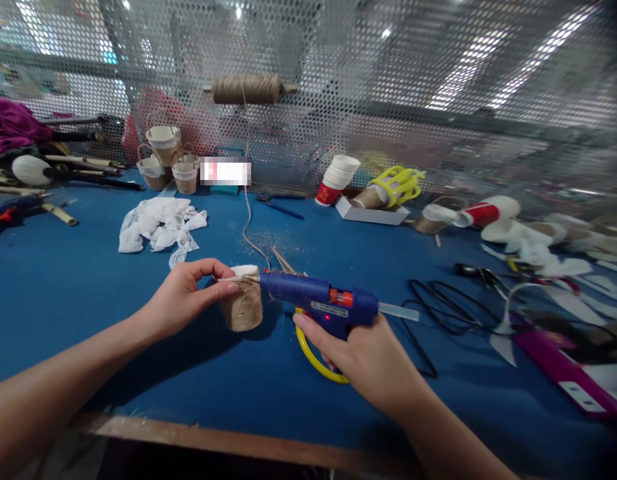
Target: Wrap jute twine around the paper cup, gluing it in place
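Thumb and fingers of my left hand [185, 293] pinch the upper edge of a paper cup [244, 310] wrapped in brown twine. Around a blue hot glue gun [308, 293], my right hand [363, 353] is closed. The gun's nozzle points left and meets the cup near its rim; whether it touches is too small to tell. A clear glue stick [401, 313] juts from the gun's back. Scissors with a yellow handle [311, 357] are under the gun and right hand, which partly hide them. Loose twine [248, 220] runs from the spool to near the cup.
A twine spool [245, 89] hangs on the perforated metal screen. Small finished baskets [163, 143] and crumpled white lace [158, 220] are at the left. Stacked paper cups [338, 177] stand behind; a black cable [443, 307] and purple power strip [563, 363] lie right.
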`<state>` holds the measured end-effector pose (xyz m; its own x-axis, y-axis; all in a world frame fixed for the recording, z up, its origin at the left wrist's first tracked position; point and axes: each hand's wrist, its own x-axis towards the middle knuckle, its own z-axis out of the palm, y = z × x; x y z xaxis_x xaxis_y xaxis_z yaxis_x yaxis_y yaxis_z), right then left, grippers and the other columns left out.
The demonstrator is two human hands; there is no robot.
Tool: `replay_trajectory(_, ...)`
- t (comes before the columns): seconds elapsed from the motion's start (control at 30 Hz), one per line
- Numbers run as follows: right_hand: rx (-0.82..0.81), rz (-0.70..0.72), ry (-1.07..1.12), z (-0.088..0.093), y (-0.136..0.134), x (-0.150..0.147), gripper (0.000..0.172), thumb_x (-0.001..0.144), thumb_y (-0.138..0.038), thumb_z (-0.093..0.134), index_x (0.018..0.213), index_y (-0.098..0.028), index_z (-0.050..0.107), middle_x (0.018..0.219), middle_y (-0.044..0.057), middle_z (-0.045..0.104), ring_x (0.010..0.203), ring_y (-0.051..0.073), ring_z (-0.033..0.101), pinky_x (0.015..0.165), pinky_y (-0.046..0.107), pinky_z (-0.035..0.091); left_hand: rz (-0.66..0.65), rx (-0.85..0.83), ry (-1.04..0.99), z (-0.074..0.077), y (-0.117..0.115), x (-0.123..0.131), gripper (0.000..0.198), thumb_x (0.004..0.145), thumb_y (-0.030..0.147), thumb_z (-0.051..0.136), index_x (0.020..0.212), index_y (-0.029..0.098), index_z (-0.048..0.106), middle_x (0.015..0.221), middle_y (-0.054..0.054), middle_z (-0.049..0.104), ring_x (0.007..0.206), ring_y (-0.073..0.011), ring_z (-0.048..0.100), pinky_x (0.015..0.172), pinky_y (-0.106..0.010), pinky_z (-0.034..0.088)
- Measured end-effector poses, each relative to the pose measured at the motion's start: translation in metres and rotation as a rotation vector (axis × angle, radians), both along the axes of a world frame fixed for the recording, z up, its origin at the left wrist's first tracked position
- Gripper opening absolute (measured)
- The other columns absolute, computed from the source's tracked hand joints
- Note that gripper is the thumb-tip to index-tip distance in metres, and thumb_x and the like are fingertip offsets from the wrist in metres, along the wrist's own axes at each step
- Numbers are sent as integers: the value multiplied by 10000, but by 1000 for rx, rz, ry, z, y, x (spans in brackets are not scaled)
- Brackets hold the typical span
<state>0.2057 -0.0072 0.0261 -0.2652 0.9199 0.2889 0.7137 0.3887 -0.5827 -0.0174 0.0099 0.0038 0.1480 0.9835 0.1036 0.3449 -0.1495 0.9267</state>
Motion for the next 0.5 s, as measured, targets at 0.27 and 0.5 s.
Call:
replay_trajectory(0.27,-87,-32,-15,-4,-1,-1,166,729,-337,539,737,-188,611,649,37,664,614,202,634,610,331,520,-5,-39,-26,1,-2,3,195,715,345,582,715,150,585,746,-41,641,756,-166,564,673,-270,438)
replay_trajectory(0.5,-62,-1,-22,-6,2,1,177,745,-335,542,766,-184,632,669,43,673,627,212,639,594,337,516,-13,-28,7,1,-2,1,218,715,360,581,723,143,583,774,-48,638,780,-176,556,708,-288,427)
